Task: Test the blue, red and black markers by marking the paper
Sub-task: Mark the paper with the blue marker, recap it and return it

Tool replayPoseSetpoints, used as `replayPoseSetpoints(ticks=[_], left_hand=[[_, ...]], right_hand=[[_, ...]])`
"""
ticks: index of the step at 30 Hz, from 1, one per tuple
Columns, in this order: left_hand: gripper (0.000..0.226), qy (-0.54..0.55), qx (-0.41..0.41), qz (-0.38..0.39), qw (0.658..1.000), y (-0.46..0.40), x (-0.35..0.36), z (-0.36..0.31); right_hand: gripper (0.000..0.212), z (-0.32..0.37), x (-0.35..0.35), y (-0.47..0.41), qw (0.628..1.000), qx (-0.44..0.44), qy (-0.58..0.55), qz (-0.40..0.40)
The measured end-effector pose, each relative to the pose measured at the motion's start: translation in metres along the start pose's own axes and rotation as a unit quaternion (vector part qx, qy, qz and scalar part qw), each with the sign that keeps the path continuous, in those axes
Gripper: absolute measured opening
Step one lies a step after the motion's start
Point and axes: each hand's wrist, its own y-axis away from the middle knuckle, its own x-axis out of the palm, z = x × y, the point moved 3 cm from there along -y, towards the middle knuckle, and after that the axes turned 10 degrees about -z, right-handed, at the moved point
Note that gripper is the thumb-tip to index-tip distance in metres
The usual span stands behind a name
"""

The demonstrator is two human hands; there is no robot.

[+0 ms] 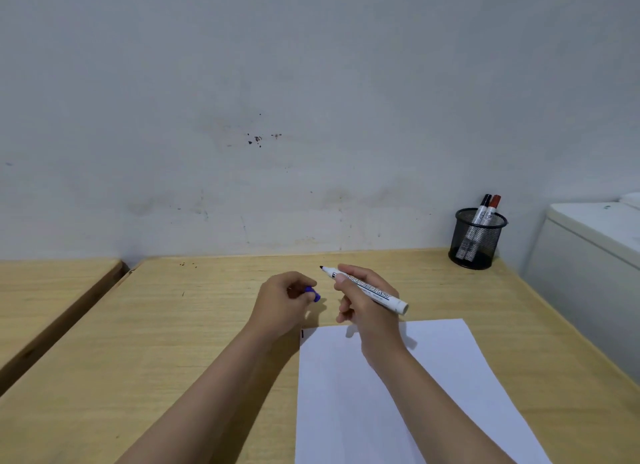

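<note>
A blue cap, white marker, white paper, black mesh cup and tan desk are seen.

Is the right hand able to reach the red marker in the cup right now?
Probably not yet. The right hand is already full with the uncapped blue marker, so it has no free grip. The path to the red marker in the mesh cup looks open across bare desk, though.
</note>
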Motion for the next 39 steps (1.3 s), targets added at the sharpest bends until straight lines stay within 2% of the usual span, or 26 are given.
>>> replayPoseSetpoints(ticks=[2, 4, 6, 8, 11, 18, 22, 26, 30, 33, 37, 39], left_hand=[[0.019, 0.166, -0.067, -0.003, 0.984, 0.002, -0.008, -0.008], [0.021, 0.311, -0.121, 0.016, 0.943, 0.008, -0.012, -0.017], [0.020, 0.380, -0.149, 0.023, 0.913, 0.012, -0.016, -0.023], [0.019, 0.410, -0.160, 0.025, 0.897, 0.017, -0.017, -0.026], [0.019, 0.418, -0.160, 0.029, 0.894, 0.023, -0.017, -0.031], [0.017, 0.377, -0.136, 0.044, 0.915, 0.033, -0.020, -0.037], [0.014, 0.385, -0.128, 0.038, 0.913, 0.035, -0.026, -0.039], [0.012, 0.367, -0.049, 0.017, 0.929, 0.035, -0.033, -0.048], [0.014, 0.296, 0.058, -0.022, 0.953, 0.035, -0.038, -0.067], [0.014, 0.276, 0.077, -0.047, 0.957, 0.033, -0.038, -0.078], [0.015, 0.319, 0.055, -0.091, 0.942, 0.022, -0.041, -0.090], [0.015, 0.317, 0.059, -0.112, 0.940, 0.016, -0.045, -0.098]], right_hand=[[0.011, 0.007, -0.001, 0.001, 1.000, -0.023, 0.000, -0.003], [0.006, 0.013, -0.004, 0.000, 0.999, -0.040, -0.005, -0.012], [0.007, 0.016, -0.006, 0.000, 0.999, -0.046, -0.006, -0.013], [0.011, 0.017, -0.006, 0.001, 0.999, -0.044, -0.008, 0.003], [0.011, 0.021, -0.004, 0.006, 0.998, -0.049, -0.012, 0.028], [0.003, 0.025, -0.004, 0.011, 0.996, -0.057, 0.028, 0.065], [0.007, 0.026, -0.001, 0.012, 0.996, -0.029, -0.026, 0.082], [0.017, 0.027, 0.004, 0.012, 0.990, -0.017, -0.095, 0.106], [0.012, 0.029, 0.006, 0.010, 0.983, 0.001, -0.144, 0.113], [0.021, 0.034, 0.010, 0.008, 0.980, 0.023, -0.167, 0.104], [0.038, 0.053, 0.020, 0.007, 0.988, 0.088, -0.083, 0.101], [0.032, 0.072, 0.015, 0.005, 0.992, 0.054, 0.031, 0.108]])
